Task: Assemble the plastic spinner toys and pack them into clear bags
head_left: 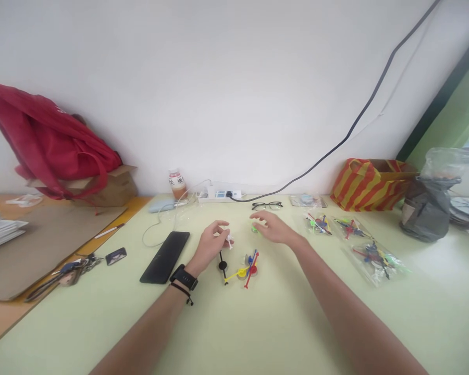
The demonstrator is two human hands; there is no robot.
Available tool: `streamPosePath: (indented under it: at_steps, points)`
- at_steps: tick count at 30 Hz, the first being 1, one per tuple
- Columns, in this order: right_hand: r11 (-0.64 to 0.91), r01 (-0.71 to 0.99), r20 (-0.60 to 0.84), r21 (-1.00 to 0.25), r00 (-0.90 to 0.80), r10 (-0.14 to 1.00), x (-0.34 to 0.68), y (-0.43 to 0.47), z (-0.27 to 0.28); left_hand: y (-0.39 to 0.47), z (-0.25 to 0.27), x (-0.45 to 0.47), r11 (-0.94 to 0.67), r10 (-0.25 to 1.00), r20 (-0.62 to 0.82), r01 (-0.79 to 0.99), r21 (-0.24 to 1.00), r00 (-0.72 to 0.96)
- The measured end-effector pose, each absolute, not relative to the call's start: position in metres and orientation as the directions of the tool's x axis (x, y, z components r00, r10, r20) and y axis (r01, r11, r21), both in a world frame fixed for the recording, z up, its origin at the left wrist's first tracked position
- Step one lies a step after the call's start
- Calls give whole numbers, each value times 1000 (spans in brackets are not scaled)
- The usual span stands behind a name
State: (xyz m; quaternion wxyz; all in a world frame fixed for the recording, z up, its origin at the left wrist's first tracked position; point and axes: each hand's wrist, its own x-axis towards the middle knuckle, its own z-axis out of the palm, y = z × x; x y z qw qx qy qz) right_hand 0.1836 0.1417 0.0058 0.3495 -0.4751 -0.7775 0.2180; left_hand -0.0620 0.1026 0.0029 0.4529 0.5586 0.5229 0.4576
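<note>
Dark characters mark the label of a bottle (177, 184) of amber liquid against the wall, too small to read surely; a fold leaves only a scrap of white lettering on a red bag (58, 140) slumped over a cardboard box (121, 186). At right, clear bags (360, 271) hold multicolored arrow pieces, while the contents of a striped bag (357, 182) and a dark gray bag (426, 211) are hidden.

Over the pale green counter (234, 333), the fingers of the left hand (209, 244) pinch a white arrow piece (230, 240). The right hand (276, 227) curls its fingers beside a green piece (254, 227), partly covered; whether they grip it cannot be told. Black (222, 265), yellow (241, 273), blue (250, 259) and red (252, 270) arrow pieces lie between the forearms, the last three bunched together. Both forearms are cut off at the lower edge.
</note>
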Motion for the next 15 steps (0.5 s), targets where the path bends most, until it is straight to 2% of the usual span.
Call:
streamPosePath:
  at_steps: [4,10,12,15]
  points:
    - [475,579,259,-663,-418,871,170,132,5,116,-12,-58,-129,992,128,120,984,17]
    - [448,515,239,-730,-422,875,156,123,32,112,-5,-57,-302,953,303,103,948,4]
    - [394,432,192,-811,-440,877,143,119,35,108,-2,-56,-380,925,380,113,918,20]
    - [215,263,97,-941,-398,912,127,114,35,101,-2,-54,-483,874,484,155,862,36]
